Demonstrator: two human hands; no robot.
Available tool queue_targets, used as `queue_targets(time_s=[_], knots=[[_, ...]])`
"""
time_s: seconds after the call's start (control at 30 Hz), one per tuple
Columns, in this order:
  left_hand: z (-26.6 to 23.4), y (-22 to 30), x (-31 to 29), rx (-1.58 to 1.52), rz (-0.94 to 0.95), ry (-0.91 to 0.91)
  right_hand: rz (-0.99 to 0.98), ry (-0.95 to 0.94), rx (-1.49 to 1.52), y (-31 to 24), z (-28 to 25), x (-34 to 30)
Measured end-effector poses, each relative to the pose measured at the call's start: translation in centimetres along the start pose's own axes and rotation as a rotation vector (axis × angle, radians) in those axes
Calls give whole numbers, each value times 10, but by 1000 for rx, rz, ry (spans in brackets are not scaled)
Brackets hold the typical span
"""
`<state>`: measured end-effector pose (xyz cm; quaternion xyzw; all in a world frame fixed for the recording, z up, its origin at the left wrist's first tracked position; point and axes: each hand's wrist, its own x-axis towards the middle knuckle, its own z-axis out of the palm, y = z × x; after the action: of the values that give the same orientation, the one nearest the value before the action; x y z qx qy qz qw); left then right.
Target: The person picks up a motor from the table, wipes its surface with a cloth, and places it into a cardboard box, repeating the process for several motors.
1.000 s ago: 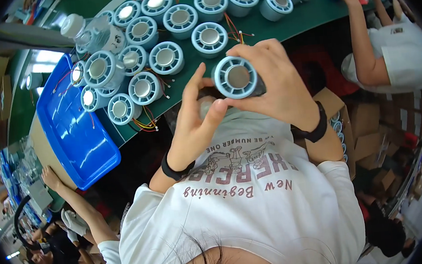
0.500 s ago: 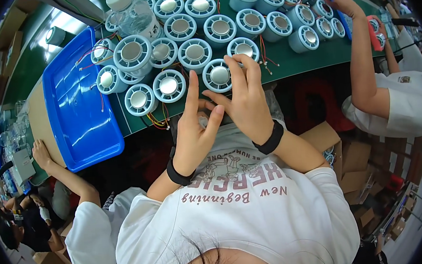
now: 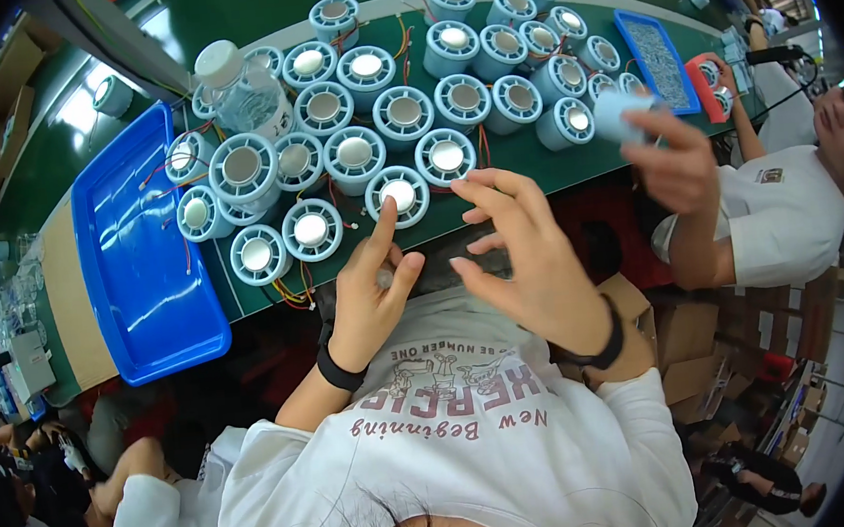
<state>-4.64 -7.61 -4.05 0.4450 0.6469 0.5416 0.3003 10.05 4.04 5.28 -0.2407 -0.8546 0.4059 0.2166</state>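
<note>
Head view: looking straight down at two bare hands over the near edge of a green workbench [image 3: 220, 20], pretty crowded scene tbh

Left hand [image 3: 370, 303]: centre of the frame, index finger stretched out with its tip touching the round pale-blue part [image 3: 398, 195] at the front of the cluster; the other fingers are curled in with the thumb, and something small and grey seems to sit between them, can't tell what. Black wristband on this wrist.

Right hand [image 3: 527, 254]: just right of centre, fingers spread and loose, nothing in it, fingertips hovering just beside that same front part and its neighbour [image 3: 446, 156]. Black band here too.

Front part: sits on the green surface at the bench's near edge, upright, shiny silver disc in the middle facing up.

Cluster of parts [image 3: 404, 114]: loads of the same blue round pieces packed side by side across the upper middle, red and yellow wires trailing between them.

Blue tray [image 3: 138, 288]: left side of the frame, flat on the bench beside the cluster.

Plastic bottle [image 3: 245, 93]: upper left, standing among the parts, white cap.

Co-worker's hand [image 3: 669, 157]: right side, pinching one of the blue parts.

Small blue tray [image 3: 660, 62]: upper right.
</note>
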Motion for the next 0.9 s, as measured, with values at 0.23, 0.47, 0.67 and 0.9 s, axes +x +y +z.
queue_targets(time_s=[0.23,0.47,0.67,0.9], knots=[[-14,8,0,13,179,-335,-353,242,-49,-28,-112,106],[37,13,19,-260,156,-720,46,-181,-614,-33,-166,136],[73,23,42,-215,89,-518,333,91,-914,25,-202,209],[69,21,62,-371,104,-715,71,-14,-1146,217,-256,345]])
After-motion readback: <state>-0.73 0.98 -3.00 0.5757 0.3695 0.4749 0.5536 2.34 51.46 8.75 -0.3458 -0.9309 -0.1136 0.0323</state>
